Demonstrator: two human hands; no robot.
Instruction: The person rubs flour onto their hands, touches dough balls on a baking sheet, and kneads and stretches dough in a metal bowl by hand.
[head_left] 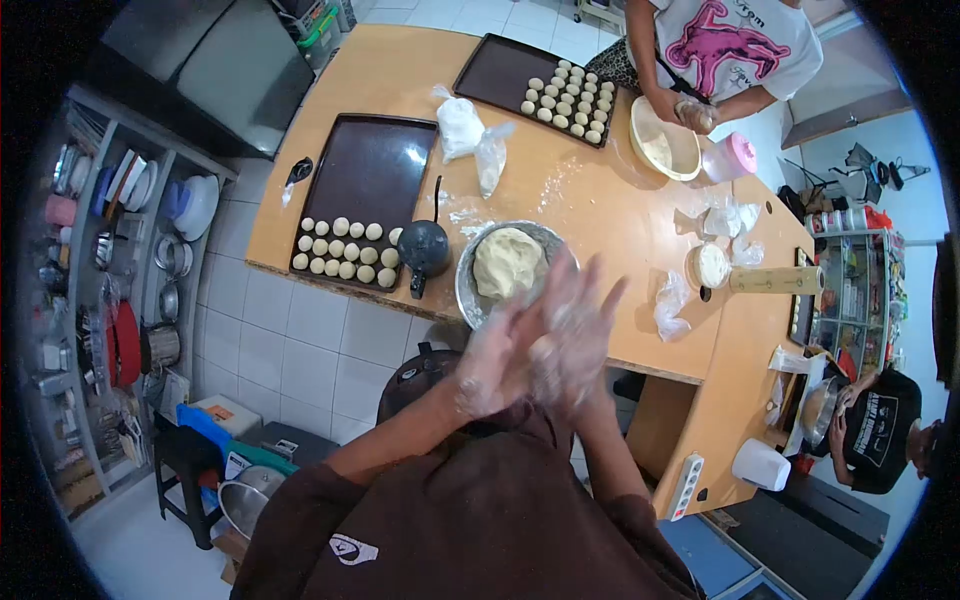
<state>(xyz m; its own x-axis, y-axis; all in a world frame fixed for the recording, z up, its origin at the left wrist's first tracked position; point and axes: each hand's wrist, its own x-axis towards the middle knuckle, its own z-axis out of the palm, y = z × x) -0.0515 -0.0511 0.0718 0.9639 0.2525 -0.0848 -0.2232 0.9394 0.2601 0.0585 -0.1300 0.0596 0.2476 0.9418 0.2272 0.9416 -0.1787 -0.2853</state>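
My left hand (492, 365) and my right hand (575, 345) are pressed palm to palm in front of me, floury and blurred by motion. Between the palms a small pale dough ball (543, 352) partly shows. The fingers are stretched forward. Just beyond them stands a metal bowl (466, 290) holding a big lump of dough (508, 262). To its left is a dark round tool with a long thin handle (424, 248). Beside that, a dark baking tray (368, 170) carries rows of dough balls (345, 250) at its near end.
A second tray (498, 68) with dough balls lies at the back. Flour bags (460, 128) sit mid-table. Across the table a person's hands (695, 115) work above a cream bowl (665, 150). Another person (880, 430) handles a metal bowl at right. A power strip (686, 487) is on the table edge.
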